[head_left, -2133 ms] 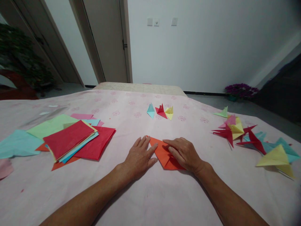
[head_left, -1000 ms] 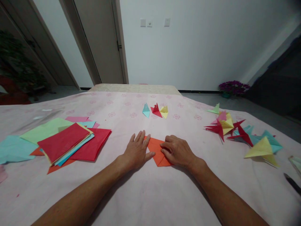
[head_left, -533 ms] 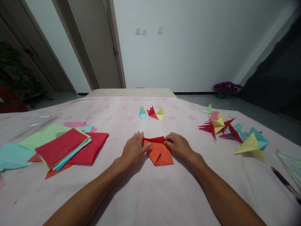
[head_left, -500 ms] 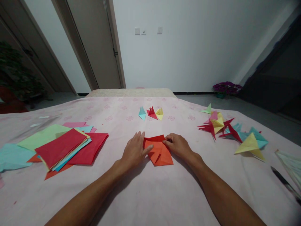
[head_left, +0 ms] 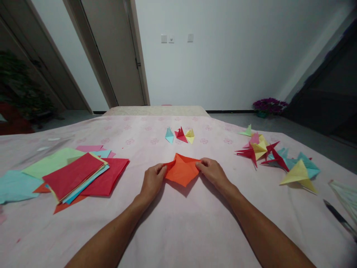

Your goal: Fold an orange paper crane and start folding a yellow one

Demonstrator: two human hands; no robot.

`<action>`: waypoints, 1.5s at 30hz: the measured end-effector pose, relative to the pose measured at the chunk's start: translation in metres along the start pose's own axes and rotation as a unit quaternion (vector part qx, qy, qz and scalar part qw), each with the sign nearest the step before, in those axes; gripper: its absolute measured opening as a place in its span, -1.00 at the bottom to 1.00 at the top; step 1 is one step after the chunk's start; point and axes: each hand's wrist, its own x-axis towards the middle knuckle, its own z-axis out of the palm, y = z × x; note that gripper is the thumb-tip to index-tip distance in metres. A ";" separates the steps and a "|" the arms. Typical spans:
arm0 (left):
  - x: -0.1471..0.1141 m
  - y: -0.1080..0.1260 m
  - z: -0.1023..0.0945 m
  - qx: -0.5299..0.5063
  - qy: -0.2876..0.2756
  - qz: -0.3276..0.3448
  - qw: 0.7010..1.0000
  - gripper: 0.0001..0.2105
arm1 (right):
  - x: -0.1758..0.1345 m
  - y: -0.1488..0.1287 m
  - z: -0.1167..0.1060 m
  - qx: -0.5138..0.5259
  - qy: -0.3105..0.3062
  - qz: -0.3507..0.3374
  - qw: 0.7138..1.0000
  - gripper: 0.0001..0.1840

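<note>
An orange sheet of origami paper (head_left: pixel 182 172), partly folded, is stretched between my two hands a little above the tablecloth, its near corner pointing toward me and casting a shadow. My left hand (head_left: pixel 153 181) pinches its left corner between thumb and fingers. On the other side, my right hand (head_left: pixel 213 172) pinches the right corner the same way. Redder paper shows along the far folded edge. Beyond the sheet stand three small folded paper pieces: a light blue one (head_left: pixel 169 135), a red crane (head_left: pixel 181 134) and a yellow one (head_left: pixel 190 136).
At left lies a pile of coloured paper, with a red sheet (head_left: pixel 74 175) on top. Several folded paper cranes (head_left: pixel 259 149) are heaped at right. A black pen (head_left: pixel 338 217) lies near the right edge of the pink tablecloth (head_left: pixel 178 230).
My left hand has gone from lying flat on the orange paper to pinching its left corner. The paper has been lifted and spread wider between both hands.
</note>
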 end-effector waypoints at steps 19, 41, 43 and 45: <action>0.024 -0.013 -0.023 -0.400 -0.069 -0.158 0.900 -0.68 | -0.026 -0.032 0.003 -0.203 -0.123 -0.480 0.845 -0.36; 0.002 0.002 -0.042 0.144 -0.036 0.222 0.964 -0.68 | -0.039 -0.038 0.019 -0.324 0.022 -0.478 0.816 -0.84; -0.009 0.002 -0.044 0.221 -0.078 0.262 0.936 -0.71 | -0.044 -0.042 0.024 -0.335 0.022 -0.453 0.826 -0.84; -0.016 -0.003 -0.042 0.273 -0.086 0.264 0.921 -0.78 | -0.048 -0.046 0.029 -0.332 0.010 -0.442 0.833 -0.84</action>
